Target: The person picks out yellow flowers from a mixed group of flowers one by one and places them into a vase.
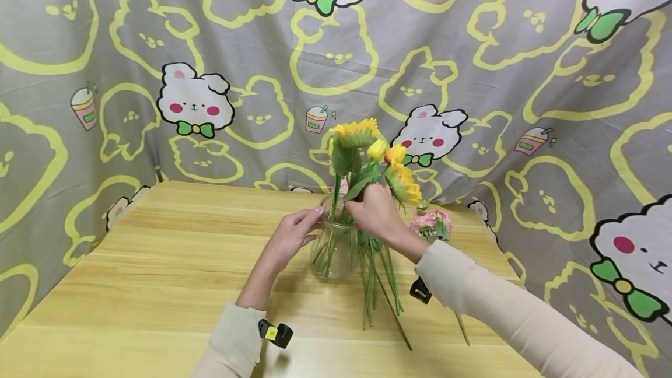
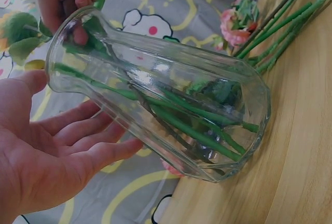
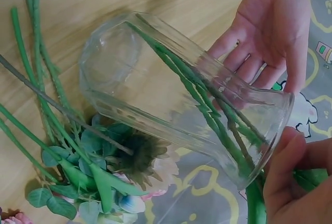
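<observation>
A clear glass vase [image 1: 336,258] stands on the wooden table with several green stems [image 2: 192,136] slanting inside it. My left hand [image 1: 291,235] is at the vase's left side, its thumb at the rim. In the left wrist view, its fingers [image 2: 78,125] stretch fairly straight along the glass. At the mouth, my right hand [image 1: 375,212] grips flower stems, with its fingertips partly inside the rim. A sunflower [image 1: 357,133] rises above the vase. Yellow tulips [image 1: 376,149] and a second sunflower [image 1: 404,184] show behind the right hand; which stems it holds is partly hidden.
Beside the vase, to its right, loose stems [image 1: 370,290] lie on the table [image 1: 210,261]. Pink flowers [image 1: 433,223] lie further right, partly behind the right forearm. A patterned grey curtain [image 1: 252,45] hangs behind the table and along its sides.
</observation>
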A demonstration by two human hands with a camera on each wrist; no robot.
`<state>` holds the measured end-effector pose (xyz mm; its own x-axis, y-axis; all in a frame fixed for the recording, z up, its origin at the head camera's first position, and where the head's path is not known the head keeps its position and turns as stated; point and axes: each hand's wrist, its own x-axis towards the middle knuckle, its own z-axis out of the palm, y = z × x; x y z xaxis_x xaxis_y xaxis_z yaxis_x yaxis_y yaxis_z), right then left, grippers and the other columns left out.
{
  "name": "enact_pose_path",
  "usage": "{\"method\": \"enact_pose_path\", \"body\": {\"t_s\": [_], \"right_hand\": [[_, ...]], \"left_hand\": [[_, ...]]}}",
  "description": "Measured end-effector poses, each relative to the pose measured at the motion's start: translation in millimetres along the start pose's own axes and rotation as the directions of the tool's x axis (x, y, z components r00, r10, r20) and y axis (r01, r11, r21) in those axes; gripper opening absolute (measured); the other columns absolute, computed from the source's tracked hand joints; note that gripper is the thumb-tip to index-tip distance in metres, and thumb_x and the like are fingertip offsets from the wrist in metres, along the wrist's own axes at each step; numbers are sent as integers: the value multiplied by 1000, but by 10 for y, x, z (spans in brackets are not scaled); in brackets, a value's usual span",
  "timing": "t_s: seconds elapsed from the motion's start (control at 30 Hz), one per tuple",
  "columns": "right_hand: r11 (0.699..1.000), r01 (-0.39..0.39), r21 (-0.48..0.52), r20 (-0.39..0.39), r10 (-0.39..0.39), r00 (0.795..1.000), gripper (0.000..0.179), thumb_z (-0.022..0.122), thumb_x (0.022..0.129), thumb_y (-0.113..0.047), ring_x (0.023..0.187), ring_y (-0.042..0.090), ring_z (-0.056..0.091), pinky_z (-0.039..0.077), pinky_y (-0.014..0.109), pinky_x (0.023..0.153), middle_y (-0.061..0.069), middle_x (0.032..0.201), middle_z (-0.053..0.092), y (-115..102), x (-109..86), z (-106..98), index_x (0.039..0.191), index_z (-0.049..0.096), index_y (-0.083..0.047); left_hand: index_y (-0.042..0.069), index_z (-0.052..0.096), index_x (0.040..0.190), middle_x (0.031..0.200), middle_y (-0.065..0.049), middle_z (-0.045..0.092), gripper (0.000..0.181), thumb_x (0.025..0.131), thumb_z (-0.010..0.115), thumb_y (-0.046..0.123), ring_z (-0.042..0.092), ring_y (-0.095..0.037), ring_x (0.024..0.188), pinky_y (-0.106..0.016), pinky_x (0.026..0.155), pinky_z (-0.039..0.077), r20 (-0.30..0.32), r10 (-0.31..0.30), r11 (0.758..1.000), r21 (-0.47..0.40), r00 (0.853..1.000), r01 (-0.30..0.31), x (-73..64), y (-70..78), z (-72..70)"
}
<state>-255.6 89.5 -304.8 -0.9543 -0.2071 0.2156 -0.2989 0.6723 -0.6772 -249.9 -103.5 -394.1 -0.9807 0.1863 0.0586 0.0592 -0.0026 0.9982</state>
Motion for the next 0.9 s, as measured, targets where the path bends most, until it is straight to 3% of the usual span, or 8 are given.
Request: {"method": "enact_pose_path", "body": {"t_s": [0.3, 0.67, 0.9], "right_hand": [[998, 34, 47, -23, -33, 999, 15, 61, 96, -18, 38, 20, 55, 48, 33, 37, 7, 55, 60, 35, -40, -48, 86, 68, -9], [995, 68, 77, -86, -61, 994, 18, 61, 99, -24, 42, 21, 59, 53, 36, 38, 8, 59, 65, 118, -78, -20, 92, 71, -11], [993, 114, 44, -105, -109, 988, 30, 60, 100, -25, 38, 18, 56, 49, 33, 38, 6, 53, 63, 151, -128, 9, 80, 71, -6]], "left_hand": [[4, 61, 137, 137, -15, 63, 55, 104, 54, 48, 56, -30, 134, -46, 111, 49, -6, -3, 1000, -1, 1000, 3, 7, -2, 10], [5, 63, 135, 136, -14, 64, 55, 104, 54, 49, 58, -29, 133, -46, 111, 49, -8, -2, 1000, -2, 1000, 2, 4, -4, 3], [5, 63, 136, 136, -14, 65, 56, 104, 54, 50, 58, -29, 133, -47, 111, 49, -2, 3, 1000, 0, 1000, -3, 9, -6, 0]]}}
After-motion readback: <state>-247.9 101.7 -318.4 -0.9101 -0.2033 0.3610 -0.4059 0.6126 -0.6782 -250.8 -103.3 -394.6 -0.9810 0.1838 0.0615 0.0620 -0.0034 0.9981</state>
